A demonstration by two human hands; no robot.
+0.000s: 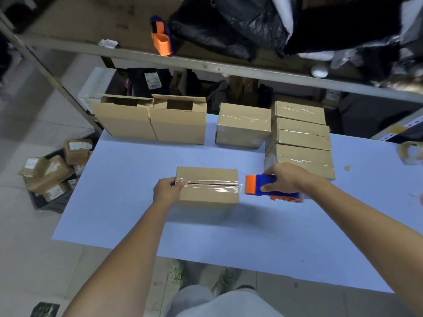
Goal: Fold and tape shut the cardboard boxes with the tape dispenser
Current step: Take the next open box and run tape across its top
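Gripping the left end of the cardboard box (pixel 207 193), left hand (pixel 166 189) puts thumb on top at the tape's start, fingers down the side wall. Box sits mid-desk (pixel 137 225), flaps folded shut, clear tape strip (pixel 212 184) running along the top seam to its right edge. Right hand (pixel 283 179) wraps the blue-orange tape dispenser (pixel 256 184), just beside the box's right end, orange nose toward it; can't tell if tape links them. Far desk edge: two open boxes (pixel 180 124) at left, touching each other, insides dark, contents not visible. Right of them one taped box (pixel 242 125), then a stack of taped boxes (pixel 299 143) near the right hand. Floor crate (pixel 45 202) off the desk's left edge holds labelled parcels (pixel 52 172).
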